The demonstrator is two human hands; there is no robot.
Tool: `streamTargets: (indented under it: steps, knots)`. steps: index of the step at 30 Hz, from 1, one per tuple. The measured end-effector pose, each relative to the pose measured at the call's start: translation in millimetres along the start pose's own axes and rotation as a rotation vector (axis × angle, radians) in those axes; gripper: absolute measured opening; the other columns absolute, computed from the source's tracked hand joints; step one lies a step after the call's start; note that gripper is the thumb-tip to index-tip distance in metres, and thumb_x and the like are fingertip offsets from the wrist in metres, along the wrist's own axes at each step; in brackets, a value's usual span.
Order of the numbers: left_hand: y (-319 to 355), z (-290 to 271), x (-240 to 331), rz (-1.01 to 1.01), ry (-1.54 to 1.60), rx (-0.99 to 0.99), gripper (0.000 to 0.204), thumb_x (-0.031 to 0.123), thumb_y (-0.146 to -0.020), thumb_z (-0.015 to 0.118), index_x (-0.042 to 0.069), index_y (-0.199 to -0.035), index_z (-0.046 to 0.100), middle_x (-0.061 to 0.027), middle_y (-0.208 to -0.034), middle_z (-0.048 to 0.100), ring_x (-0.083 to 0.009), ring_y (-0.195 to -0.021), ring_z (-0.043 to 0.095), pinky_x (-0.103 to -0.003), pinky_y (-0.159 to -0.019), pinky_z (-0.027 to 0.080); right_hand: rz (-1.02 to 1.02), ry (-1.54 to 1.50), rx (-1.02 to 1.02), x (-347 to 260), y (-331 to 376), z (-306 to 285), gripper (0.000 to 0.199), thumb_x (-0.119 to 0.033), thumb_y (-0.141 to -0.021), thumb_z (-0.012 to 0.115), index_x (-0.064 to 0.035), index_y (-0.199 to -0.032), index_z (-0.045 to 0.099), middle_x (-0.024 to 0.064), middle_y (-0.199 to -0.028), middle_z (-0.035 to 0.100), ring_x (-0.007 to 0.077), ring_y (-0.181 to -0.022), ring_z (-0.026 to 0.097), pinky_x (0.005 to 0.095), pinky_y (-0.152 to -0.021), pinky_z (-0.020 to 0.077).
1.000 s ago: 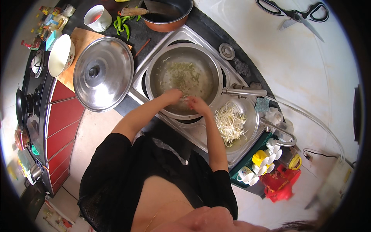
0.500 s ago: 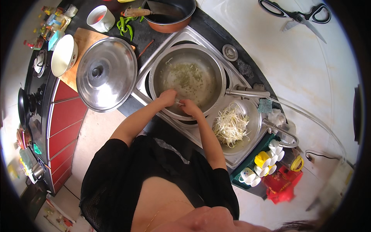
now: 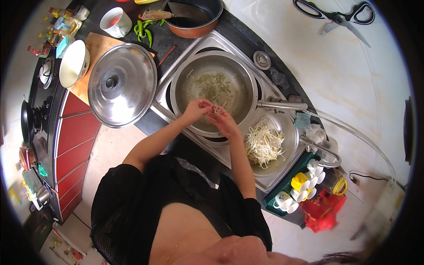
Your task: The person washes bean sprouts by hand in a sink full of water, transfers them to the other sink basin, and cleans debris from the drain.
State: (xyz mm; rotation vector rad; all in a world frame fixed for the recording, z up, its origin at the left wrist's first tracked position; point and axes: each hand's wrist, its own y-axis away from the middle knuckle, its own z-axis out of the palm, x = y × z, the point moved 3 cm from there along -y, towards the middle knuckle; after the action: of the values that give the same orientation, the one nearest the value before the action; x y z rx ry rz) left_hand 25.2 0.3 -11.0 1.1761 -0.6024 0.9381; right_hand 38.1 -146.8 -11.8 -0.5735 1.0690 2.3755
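Observation:
A wide steel pot point(image 3: 182, 73) sits in the left sink basin, with greenish bean hulls point(image 3: 212, 84) and a few pale strands in its water. Over its near side my two hands meet. My left hand point(image 3: 195, 111) is closed in a pinch, its fingertips beside those of my right; what they pinch is too small to tell. Curled palm up, my right hand point(image 3: 226, 123) holds a few pale bean sprouts point(image 3: 215, 109). A heap of white bean sprouts point(image 3: 265, 141) lies in the right basin point(image 3: 289, 157), below the faucet.
A faucet point(image 3: 282, 105) reaches over the basins. Left of the pot rests a large steel lid point(image 3: 121, 101), partly over a cutting board point(image 3: 95, 44). A cleaver point(image 3: 190, 9) lies across a pan point(image 3: 187, 30) behind. Cups point(image 3: 300, 182) stand in a green rack at right.
Both hands have risen from the water at the pot's near side and moved slightly farther in. The right hand has turned palm up, with sprouts now showing at its fingers.

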Motion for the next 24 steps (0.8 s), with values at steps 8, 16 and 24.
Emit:
streamTargets:
  steps: [8,16,24]
  knots:
    - [22,26,-21,-0.057,0.027,-0.043,0.023,0.005,-0.076,0.049,0.004,-0.098,0.056,-0.0055,-0.07,0.059,-0.0124,-0.065,0.056,-0.023,-0.06,0.046,-0.071,-0.223,-0.017,25,-15,-5,0.023,-0.016,-0.084,0.047,-0.0069,-0.105,0.045,0.0061,-0.096,0.054,0.0152,-0.084,0.054,0.0297,-0.069,0.0462]
    - [-23,-42,55,0.313,-1.261,0.361,0.025,0.01,-0.075,0.047,0.01,-0.099,0.055,-0.0124,-0.091,0.056,-0.0274,-0.083,0.055,-0.037,-0.072,0.045,-0.221,0.634,0.504,-13,-12,-64,0.011,-0.01,-0.083,0.043,-0.0072,-0.091,0.05,0.0086,-0.084,0.052,0.0232,-0.075,0.054,0.0347,-0.064,0.0457]
    - [-75,-61,36,0.295,-2.132,0.039,0.022,0.01,-0.066,0.053,0.007,-0.087,0.058,-0.0067,-0.091,0.055,-0.0193,-0.09,0.048,-0.029,-0.07,0.043,-0.33,1.844,0.394,-18,-30,-55,0.012,-0.005,-0.076,0.039,-0.0047,-0.084,0.048,0.0144,-0.083,0.051,0.034,-0.077,0.052,0.0442,-0.063,0.0422]
